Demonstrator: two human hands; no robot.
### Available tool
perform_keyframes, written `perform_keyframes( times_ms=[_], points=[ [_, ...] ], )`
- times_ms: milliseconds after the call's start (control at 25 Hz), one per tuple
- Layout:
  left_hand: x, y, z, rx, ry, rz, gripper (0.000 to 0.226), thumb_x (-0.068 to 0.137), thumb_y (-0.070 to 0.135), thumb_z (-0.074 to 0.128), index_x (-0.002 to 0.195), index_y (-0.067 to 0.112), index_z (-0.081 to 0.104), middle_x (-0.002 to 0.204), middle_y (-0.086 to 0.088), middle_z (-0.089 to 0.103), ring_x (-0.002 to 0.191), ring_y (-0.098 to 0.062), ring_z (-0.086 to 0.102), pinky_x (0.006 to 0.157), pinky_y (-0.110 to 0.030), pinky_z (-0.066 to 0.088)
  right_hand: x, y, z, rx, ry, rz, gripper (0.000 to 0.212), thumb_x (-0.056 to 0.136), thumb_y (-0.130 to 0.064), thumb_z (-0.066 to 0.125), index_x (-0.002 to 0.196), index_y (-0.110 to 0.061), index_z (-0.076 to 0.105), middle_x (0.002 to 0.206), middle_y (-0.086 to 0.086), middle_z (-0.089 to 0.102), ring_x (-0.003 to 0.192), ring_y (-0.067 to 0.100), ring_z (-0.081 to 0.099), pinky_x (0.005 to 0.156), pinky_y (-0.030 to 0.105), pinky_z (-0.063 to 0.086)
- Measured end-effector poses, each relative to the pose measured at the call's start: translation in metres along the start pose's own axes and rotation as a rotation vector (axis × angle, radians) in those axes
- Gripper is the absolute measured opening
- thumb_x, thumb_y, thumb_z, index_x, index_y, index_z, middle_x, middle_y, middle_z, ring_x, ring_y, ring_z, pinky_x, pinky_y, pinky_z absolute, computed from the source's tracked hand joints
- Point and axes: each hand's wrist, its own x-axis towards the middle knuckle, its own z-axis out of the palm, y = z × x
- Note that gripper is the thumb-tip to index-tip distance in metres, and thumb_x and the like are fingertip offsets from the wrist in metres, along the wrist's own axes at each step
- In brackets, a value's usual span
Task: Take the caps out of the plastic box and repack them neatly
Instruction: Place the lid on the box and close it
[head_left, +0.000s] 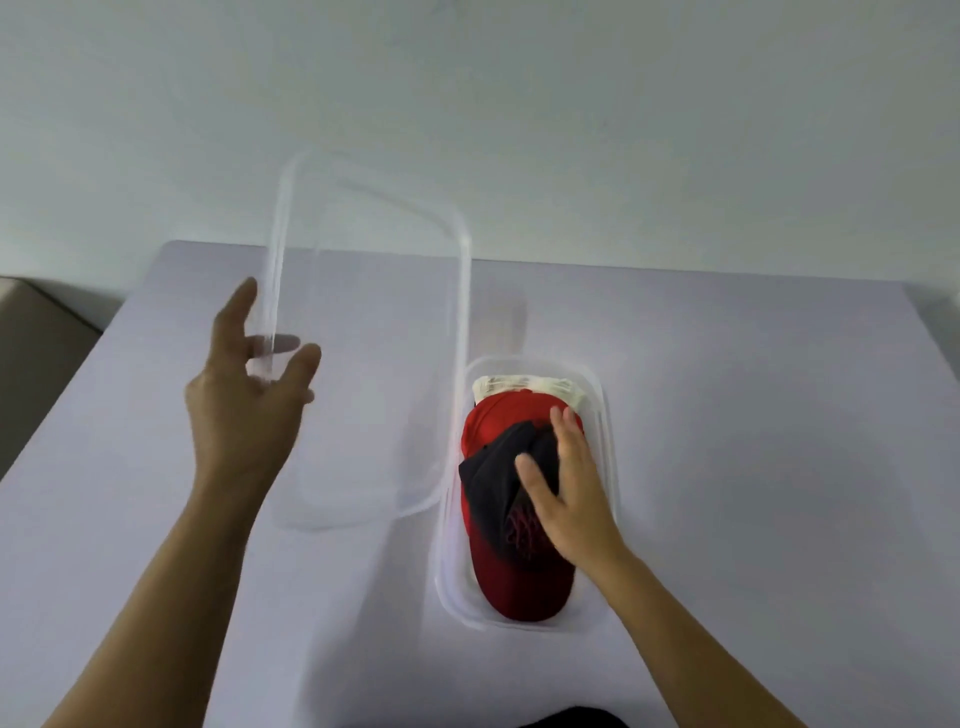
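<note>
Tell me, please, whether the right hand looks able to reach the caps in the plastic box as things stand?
Probably yes: the clear lid is off, held aside by the left hand, and the right hand already rests on the black cap atop the red cap.

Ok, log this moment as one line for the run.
lid: off, tilted, at left hand | right hand: on caps | caps: in plastic box | unpacking: not begun

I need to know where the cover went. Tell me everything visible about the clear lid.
The clear lid is a long, round-cornered rectangle of transparent plastic with a raised rim. It is off the plastic box, tilted up above the table to the box's left, blurred. The left hand is open at its near-left edge; contact is unclear.
</note>
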Motion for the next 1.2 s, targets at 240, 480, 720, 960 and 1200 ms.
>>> perform_keyframes(
  times_ms=[240, 480, 720, 960, 1200],
  points=[
    [-0.034, 0.005, 0.064, -0.213, -0.288, -0.145, 0.06, 0.088, 0.02, 0.061, 0.14, 0.039, 0.037, 0.09, 0.005, 0.063, 0.054, -0.01, 0.062, 0.054, -0.023, 0.046, 0.013, -0.024, -0.046, 0.556, 0.083, 0.226, 0.075, 0.083, -0.066, 0.039, 0.146, -0.034, 0.015, 0.147, -0.005, 0.038, 0.13, 0.02, 0.046, 0.108, 0.037, 0.037],
    [-0.08, -0.057, 0.119, 0.073, -0.46, -0.252, 0.064, 0.091, 0.04, 0.054, 0.147, 0.022, 0.028, 0.148, -0.001, 0.036, 0.125, -0.021, 0.049, 0.1, -0.035, 0.043, -0.024, 0.021, -0.03, 0.266, 0.15, 0.377, 0.059, 0.095, -0.035, 0.045, 0.147, -0.021, 0.021, 0.154, -0.001, 0.028, 0.141, 0.019, 0.029, 0.103, 0.023, 0.025],
    [-0.088, -0.073, 0.139, 0.167, -0.532, -0.16, 0.059, 0.098, 0.035, 0.042, 0.15, 0.026, 0.015, 0.157, -0.002, 0.023, 0.143, -0.024, 0.027, 0.113, -0.04, 0.027, -0.022, 0.043, -0.019, 0.307, 0.16, 0.439, 0.059, 0.096, -0.033, 0.044, 0.148, -0.022, 0.019, 0.155, -0.002, 0.026, 0.142, 0.019, 0.027, 0.109, 0.027, 0.026],
    [-0.087, -0.083, 0.145, 0.184, -0.522, -0.162, 0.056, 0.098, 0.035, 0.041, 0.149, 0.028, 0.019, 0.154, -0.004, 0.031, 0.139, -0.027, 0.036, 0.113, -0.043, 0.033, -0.016, 0.045, -0.015, 0.352, 0.19, 0.463, 0.058, 0.096, -0.033, 0.047, 0.148, -0.022, 0.023, 0.153, 0.002, 0.032, 0.138, 0.024, 0.035, 0.107, 0.033, 0.034],
    [-0.083, -0.09, 0.148, 0.182, -0.522, -0.153, 0.057, 0.097, 0.035, 0.043, 0.149, 0.029, 0.02, 0.153, -0.004, 0.034, 0.137, -0.027, 0.038, 0.112, -0.041, 0.033, -0.014, 0.048, -0.014, 0.372, 0.191, 0.48, 0.059, 0.095, -0.034, 0.049, 0.147, -0.024, 0.024, 0.151, 0.003, 0.034, 0.136, 0.026, 0.037, 0.107, 0.037, 0.035]
  ],
)
